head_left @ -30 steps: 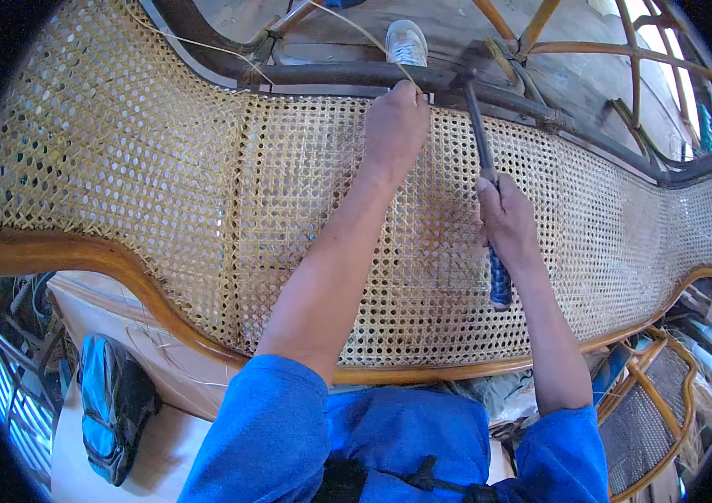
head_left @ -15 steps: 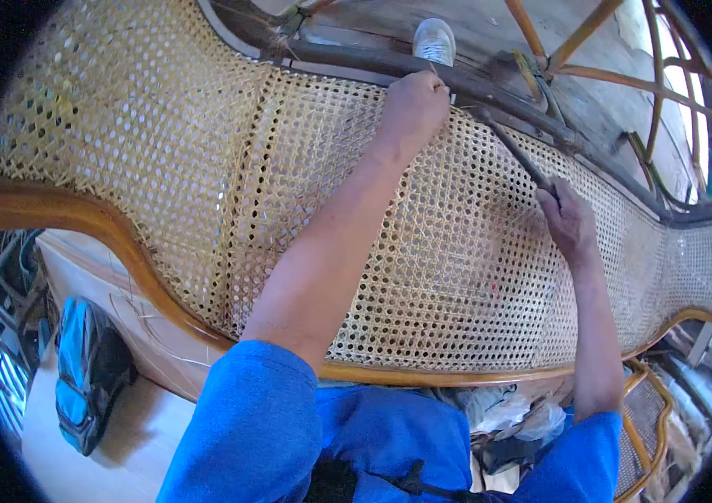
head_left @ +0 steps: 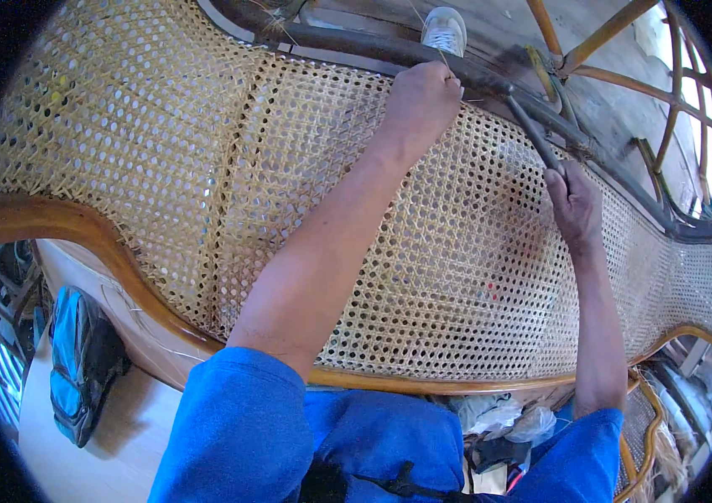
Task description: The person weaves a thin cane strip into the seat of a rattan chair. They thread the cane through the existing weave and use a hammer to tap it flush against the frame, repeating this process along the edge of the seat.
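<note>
Over the last second the right hand has moved farther right, away from the left hand, and the hammer it grips has gone from nearly upright in view to a clear slant, its lower grip no longer showing. The hammer's head now lies over the dark far rail, just right of the left fist; whether it touches the rail cannot be told. This suggests the work is centred on the far edge of the woven cane sheet, which spreads across the scene between that rail and the brown near rail. The left forearm reaches diagonally across the cane, from near left to the far edge, palm side hidden. Its fingers are drawn together in a fist, apparently pinching a thin pale strip that pokes out on the far side. The right forearm rises from the near right side, the fingers wrapped firmly around the hammer's handle, thumb along its left side. A white shoe shows beyond the far rail.
</note>
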### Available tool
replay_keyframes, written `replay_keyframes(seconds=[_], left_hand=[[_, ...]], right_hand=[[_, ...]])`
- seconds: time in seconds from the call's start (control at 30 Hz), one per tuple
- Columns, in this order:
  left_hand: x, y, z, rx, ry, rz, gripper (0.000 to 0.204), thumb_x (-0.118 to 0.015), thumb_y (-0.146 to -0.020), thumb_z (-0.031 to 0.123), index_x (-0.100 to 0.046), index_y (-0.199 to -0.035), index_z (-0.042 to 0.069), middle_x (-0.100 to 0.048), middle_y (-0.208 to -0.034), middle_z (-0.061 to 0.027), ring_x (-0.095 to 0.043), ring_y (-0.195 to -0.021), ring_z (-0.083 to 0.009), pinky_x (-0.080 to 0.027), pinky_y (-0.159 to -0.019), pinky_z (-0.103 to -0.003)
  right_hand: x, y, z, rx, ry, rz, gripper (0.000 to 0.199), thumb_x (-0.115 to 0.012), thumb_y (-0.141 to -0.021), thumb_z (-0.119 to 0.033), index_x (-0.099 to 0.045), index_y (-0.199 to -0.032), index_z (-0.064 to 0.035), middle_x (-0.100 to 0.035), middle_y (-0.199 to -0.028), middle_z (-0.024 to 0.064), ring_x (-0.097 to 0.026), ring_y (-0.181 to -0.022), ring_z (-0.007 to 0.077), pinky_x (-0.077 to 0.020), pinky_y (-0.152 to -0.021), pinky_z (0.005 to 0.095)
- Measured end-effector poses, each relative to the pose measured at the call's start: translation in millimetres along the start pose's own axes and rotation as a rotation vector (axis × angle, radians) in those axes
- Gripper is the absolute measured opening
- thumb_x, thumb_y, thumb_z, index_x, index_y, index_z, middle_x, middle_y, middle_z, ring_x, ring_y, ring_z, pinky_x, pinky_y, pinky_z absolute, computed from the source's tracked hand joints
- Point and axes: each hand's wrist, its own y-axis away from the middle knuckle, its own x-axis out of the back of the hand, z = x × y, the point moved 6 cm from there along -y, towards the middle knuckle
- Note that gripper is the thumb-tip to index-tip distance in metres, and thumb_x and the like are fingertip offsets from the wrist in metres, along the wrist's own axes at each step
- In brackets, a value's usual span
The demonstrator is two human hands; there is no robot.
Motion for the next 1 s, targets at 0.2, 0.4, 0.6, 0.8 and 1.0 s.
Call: replay_keyframes(seconds=[0.2, 0.4, 0.6, 0.8, 1.0], left_hand=[[-3, -4, -1, -0.023, 0.0, 0.032, 0.026, -0.056, -0.083, 0.023, -0.064, -0.082, -0.002, -0.061, -0.077, -0.0243, -0.059, -0.076, -0.042, -0.047, -0.07, -0.046], [-3, -4, -3, 0.034, -0.011, -0.002, 0.027, -0.057, -0.082, 0.024, -0.066, -0.085, -0.001, -0.063, -0.075, -0.0212, -0.062, -0.075, -0.0381, -0.048, -0.07, -0.043], [-3, -4, 2, 0.046, -0.092, -0.035, 0.027, -0.058, -0.082, 0.025, -0.067, -0.085, 0.0, -0.065, -0.07, -0.0179, -0.065, -0.071, -0.0313, -0.049, -0.069, -0.04], [-6, -3, 9, 0.068, -0.152, -0.2, 0.026, -0.059, -0.08, 0.025, -0.068, -0.086, 0.001, -0.065, -0.075, -0.0181, -0.065, -0.074, -0.032, -0.049, -0.071, -0.04], [-6, 0, 11, 0.024, -0.116, -0.105, 0.029, -0.061, -0.079, 0.027, -0.068, -0.088, 0.001, -0.066, -0.075, -0.0169, -0.065, -0.074, -0.0307, -0.049, -0.071, -0.039]], right_hand=[[-9, -4, 13, -0.115, 0.138, -0.087, 0.038, -0.055, -0.089, -0.042, -0.053, -0.084, -0.0039, -0.058, -0.069, 0.0205, -0.058, -0.065, 0.0393, -0.0443, -0.058, 0.0433], [-7, -1, 2, -0.116, 0.121, -0.182, 0.044, -0.054, -0.089, -0.045, -0.054, -0.082, -0.0012, -0.058, -0.069, 0.0219, -0.058, -0.066, 0.0407, -0.0443, -0.059, 0.0436], [-6, 2, 8, -0.184, -0.091, -0.165, 0.052, -0.051, -0.09, -0.05, -0.055, -0.081, 0.0014, -0.055, -0.064, 0.0188, -0.056, -0.061, 0.0311, -0.0431, -0.058, 0.0392], [1, 19, 15, -0.423, -0.353, -0.165, 0.053, -0.051, -0.089, -0.052, -0.054, -0.077, 0.0003, -0.05, -0.06, 0.007, -0.047, -0.057, 0.018, -0.0402, -0.056, 0.0338], [7, 44, 10, -0.533, -0.417, -0.257, 0.04, -0.053, -0.09, -0.041, -0.054, -0.08, -0.0025, -0.051, -0.063, 0.0037, -0.046, -0.052, 0.0123, -0.0388, -0.049, 0.029]])
